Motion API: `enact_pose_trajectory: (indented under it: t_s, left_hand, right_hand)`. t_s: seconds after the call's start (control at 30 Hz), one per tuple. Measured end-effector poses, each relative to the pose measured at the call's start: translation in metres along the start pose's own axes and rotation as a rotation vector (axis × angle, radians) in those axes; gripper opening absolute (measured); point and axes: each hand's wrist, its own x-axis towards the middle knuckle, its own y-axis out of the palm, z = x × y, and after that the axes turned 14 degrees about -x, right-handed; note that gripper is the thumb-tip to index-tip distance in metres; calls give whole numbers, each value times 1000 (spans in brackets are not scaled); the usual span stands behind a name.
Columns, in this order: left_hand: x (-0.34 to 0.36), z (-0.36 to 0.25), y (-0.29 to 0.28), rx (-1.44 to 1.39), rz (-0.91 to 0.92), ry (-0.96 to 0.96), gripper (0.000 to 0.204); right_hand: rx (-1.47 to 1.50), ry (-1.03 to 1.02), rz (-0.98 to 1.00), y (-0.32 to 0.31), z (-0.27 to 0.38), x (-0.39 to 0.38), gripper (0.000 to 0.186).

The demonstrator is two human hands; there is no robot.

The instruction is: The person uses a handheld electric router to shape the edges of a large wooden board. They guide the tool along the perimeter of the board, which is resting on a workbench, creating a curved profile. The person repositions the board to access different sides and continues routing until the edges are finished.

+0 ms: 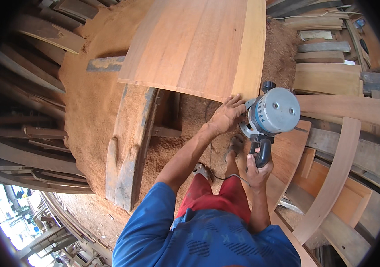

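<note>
Grips a blue-and-silver router point(280, 111) by its black handle point(265, 151) in the right hand point(260, 172), at the near right corner of a wide wooden panel point(194, 49). Rests the left hand point(224, 118) just beside the router, with fingertips point(231, 102) along the panel's near edge; cannot tell a grasp there from a light touch. Stands amid sawdust point(85, 120) in blue shirt point(154, 236) and red shorts point(197, 193), between stacked boards point(328, 80).

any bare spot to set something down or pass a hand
Bare: the wooden panel, left of its pale strip; sawdust ground between the beam and left forearm. Crowded: the panel's near right corner, with left hand and router; the stacked boards at right.
</note>
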Motion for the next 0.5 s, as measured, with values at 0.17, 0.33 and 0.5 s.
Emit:
enact_pose_trajectory:
  t_s: [0.17, 0.33, 0.5]
  left_hand:
    - [0, -3, -5, 29, 23, -10, 29]
    - [-1, -1, -4, 63, -4, 26, 29]
    - [1, -1, -9, 97, -9, 57, 30]
  right_hand:
    - [17, 23, 1, 3, -3, -1, 22]
    - [24, 4, -8, 9, -12, -7, 21]
    - [-14, -50, -5, 12, -14, -8, 23]
